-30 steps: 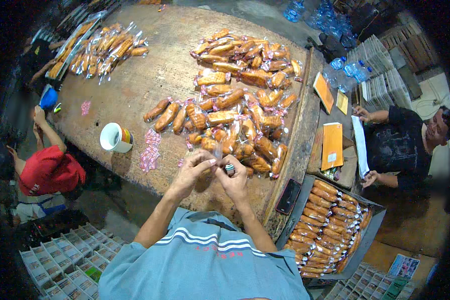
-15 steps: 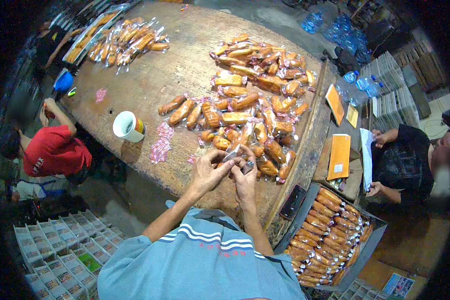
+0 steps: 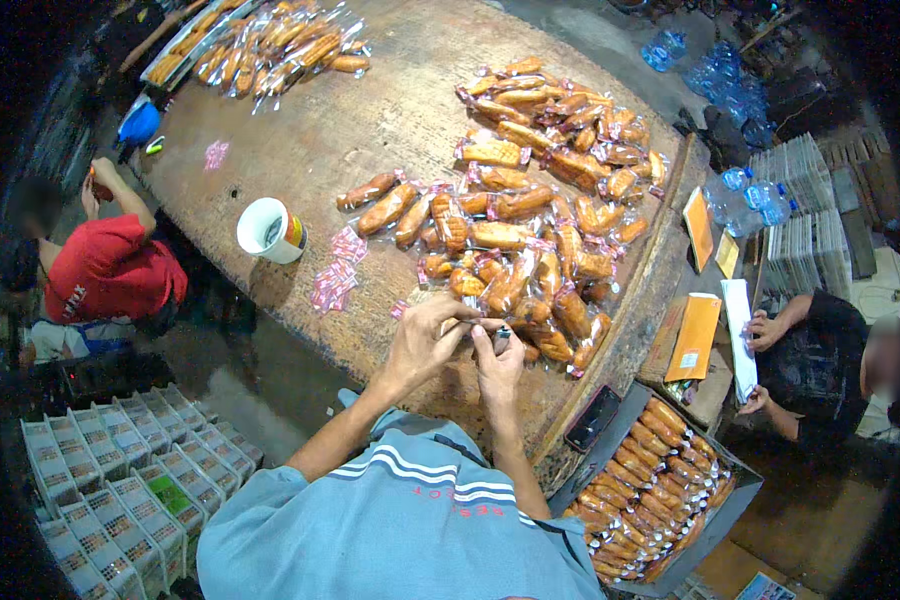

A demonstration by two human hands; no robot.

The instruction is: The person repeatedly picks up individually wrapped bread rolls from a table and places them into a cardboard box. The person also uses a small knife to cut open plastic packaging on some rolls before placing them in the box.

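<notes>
My left hand [image 3: 422, 342] and my right hand [image 3: 500, 372] meet over the near edge of the wooden table [image 3: 300, 140]. The fingers of both are closed in a pinch, tip to tip. A small dark object [image 3: 502, 341] shows at my right fingers, too small to name. What the left fingertips pinch is hidden. Just beyond my hands lies a heap of golden-brown bread rolls [image 3: 500, 236] in clear plastic wrappers with red-and-white labels. To the left are loose small red-and-white labels [image 3: 333, 287] and a white cup [image 3: 261, 236] standing upright.
At my right are a dark crate [image 3: 738, 492] of packed rolls and a phone [image 3: 592, 418] on the table edge. More wrapped rolls [image 3: 280, 50] lie far left. One person in red [image 3: 115, 265] sits left; another in black [image 3: 820, 350] holds white paper at right.
My view has shifted, so the table and its things appear farther right. My fingers have drawn closer together, and the clear wrapper piece at them is harder to see.
</notes>
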